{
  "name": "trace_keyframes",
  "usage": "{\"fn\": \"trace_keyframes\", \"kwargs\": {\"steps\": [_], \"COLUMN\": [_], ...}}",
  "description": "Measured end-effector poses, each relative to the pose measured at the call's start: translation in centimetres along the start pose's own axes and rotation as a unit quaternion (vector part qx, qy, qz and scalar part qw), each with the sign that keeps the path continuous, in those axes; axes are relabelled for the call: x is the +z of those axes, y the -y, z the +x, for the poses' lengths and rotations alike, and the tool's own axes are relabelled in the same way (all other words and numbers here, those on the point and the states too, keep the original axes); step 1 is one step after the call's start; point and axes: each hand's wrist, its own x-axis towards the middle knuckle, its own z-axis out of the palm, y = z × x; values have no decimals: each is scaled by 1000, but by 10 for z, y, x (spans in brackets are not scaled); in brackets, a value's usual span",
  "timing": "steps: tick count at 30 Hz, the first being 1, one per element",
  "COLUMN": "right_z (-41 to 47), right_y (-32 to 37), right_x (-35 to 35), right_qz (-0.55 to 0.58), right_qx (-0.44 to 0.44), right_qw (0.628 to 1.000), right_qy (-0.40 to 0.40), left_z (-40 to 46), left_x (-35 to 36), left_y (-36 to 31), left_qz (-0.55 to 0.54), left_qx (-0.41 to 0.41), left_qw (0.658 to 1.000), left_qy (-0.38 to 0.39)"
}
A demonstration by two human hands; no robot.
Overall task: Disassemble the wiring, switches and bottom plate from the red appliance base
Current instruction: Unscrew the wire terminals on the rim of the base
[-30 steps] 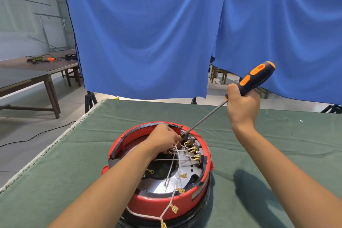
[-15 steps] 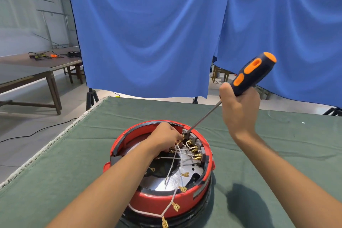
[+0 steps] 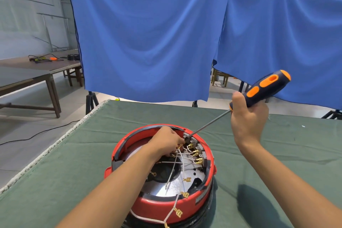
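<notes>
Two bare hands worked at the round red plastic appliance base [image 3: 162, 205], which sat on the green cloth-covered table [image 3: 55, 172]. Left hand [image 3: 166, 141] was curled closed around white wires [image 3: 182, 161] inside. Right hand [image 3: 247, 118] was fisted on the orange-and-navy-handled screwdriver [image 3: 266, 89], tip at the switch block [image 3: 190, 141].

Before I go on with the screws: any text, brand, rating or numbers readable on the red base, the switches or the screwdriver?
None can be read.
red base: a small grey label patch on its outer wall at the right, too blurred to read.
screwdriver: no print shows on its handle.
switch block: no markings can be made out.
</notes>
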Motion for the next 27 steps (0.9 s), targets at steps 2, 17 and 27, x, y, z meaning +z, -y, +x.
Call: {"fn": "trace_keyframes", "kwargs": {"steps": [2,17,27], "right_z": [-10,8,-12], "right_y": [6,5,3], "right_x": [-1,5,-5], "right_qz": [-17,-74,-12], "right_qx": [-59,7,-44], "right_qw": [998,997,999], "right_qy": [16,19,13], "left_z": [0,2,3], "left_x": [0,1,0], "left_y": [0,0,2], "left_qz": [0,10,7], "left_qx": [0,3,8], "left_qw": [1000,1000,1000], "left_qy": [-3,2,1]}}
